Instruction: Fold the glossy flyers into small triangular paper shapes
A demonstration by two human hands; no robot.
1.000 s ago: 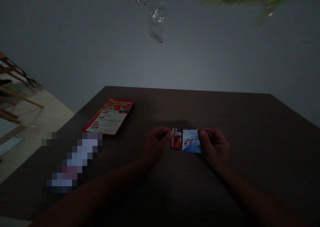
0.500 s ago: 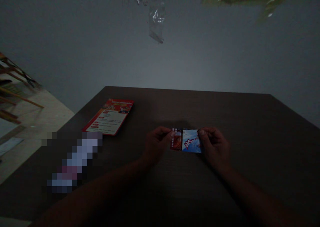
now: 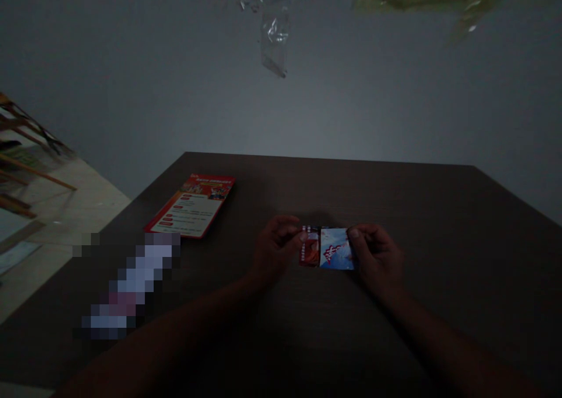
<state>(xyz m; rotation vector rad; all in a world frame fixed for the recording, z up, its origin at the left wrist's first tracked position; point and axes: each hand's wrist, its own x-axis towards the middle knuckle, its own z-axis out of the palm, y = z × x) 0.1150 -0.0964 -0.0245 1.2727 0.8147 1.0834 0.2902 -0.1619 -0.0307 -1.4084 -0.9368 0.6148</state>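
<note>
A small folded leaflet [image 3: 328,248], red on its left part and blue with red lettering on its right, is held just above the dark wooden table [image 3: 421,210]. My left hand [image 3: 276,250] pinches its left edge between thumb and fingers. Its right edge is pinched by my right hand [image 3: 374,255]. Both forearms reach in from the bottom of the view.
A red and cream flyer [image 3: 192,205] lies flat near the table's left edge. A blurred pale oblong thing [image 3: 130,285] lies in front of it. Clear plastic scraps [image 3: 274,35] hang on the grey wall behind. Wooden furniture legs [image 3: 26,158] stand at far left.
The fingers of my left hand have lifted and shifted slightly on the leaflet's left edge. The leaflet and my right hand stay in almost the same place.
</note>
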